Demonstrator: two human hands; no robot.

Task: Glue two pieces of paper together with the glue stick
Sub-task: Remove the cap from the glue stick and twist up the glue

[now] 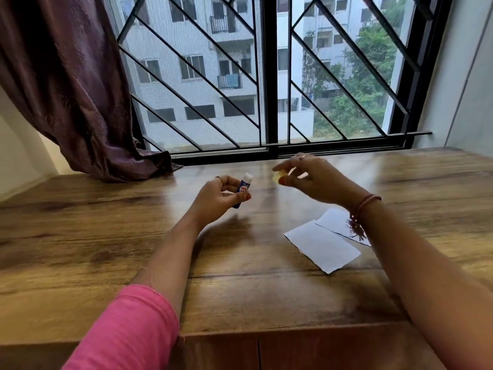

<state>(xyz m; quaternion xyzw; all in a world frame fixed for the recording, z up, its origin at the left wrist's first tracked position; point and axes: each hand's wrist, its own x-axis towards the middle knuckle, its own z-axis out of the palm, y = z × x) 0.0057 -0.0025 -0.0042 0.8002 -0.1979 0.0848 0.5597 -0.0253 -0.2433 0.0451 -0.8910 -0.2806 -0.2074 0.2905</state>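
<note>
Head view: person seated at a wooden tabletop [133,236] by a barred window [266,76], both arms out in front. Left hand [218,197] holds the glue stick [243,189] upright-ish, tilted a little to the right, fingers [241,197] curled around the blue barrel, thumb pressed on its front. White glue tip sticks out at the top, so the stick is uncapped. Right hand [310,178] is raised off the tabletop, just to the right of the glue stick and apart from it, pinching a small yellowish cap [277,177] between thumb and fingertips. That hand is motion-blurred, so the exact finger spread is hard to read, but it is closed on the cap.

Two white pieces of paper [324,245] lie flat on the tabletop, nearer the person and to the right, under the right forearm. Front piece overlaps or butts against the rear one; cannot tell which. Neither hand touches them. Red thread bracelet [360,209] on the right wrist hangs over the rear piece.

Step in hand, as I judge it: uncapping done, glue not yet on paper. Next move probably calls for setting the cap down somewhere clear, freeing the right hand to pin a sheet flat, then bringing the glue tip down onto the paper and rubbing along an edge.
</note>
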